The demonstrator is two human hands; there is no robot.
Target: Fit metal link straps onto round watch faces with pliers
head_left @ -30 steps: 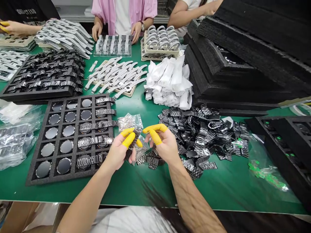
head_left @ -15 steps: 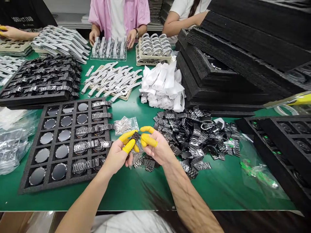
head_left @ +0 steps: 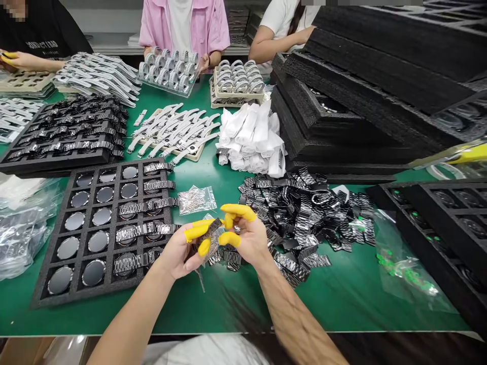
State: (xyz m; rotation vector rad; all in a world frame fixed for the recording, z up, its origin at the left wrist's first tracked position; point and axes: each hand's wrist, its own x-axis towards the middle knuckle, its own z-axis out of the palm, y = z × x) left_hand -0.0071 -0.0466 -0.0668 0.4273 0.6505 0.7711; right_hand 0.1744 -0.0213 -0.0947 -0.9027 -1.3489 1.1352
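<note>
My left hand (head_left: 186, 246), with yellow finger cots, is closed on a black metal watch band (head_left: 215, 224), gripped between thumb and fingers. My right hand (head_left: 245, 233), also in yellow finger cots, is at the band's end with its fingers bent inward. Whatever small thing its fingertips hold is too small to make out. A thin grey piece (head_left: 201, 280) sticks out below my left hand. Beyond the hands lies a clear bag of small metal pins (head_left: 196, 199). Left of them, a black foam tray (head_left: 110, 243) holds round watch faces, several with black bands.
To the right lies a heap of black metal bands (head_left: 304, 213). Behind it are white wrapped bundles (head_left: 253, 134) and stacked black foam trays (head_left: 342, 126). White-strapped watches (head_left: 178, 132) lie further back. Across the table, a person in pink (head_left: 184, 30) holds a clear tray (head_left: 169, 73).
My right hand has turned, its thumb now apart below the index finger. The band in my left hand has shifted slightly down. The person opposite has lifted and tilted the clear tray.
</note>
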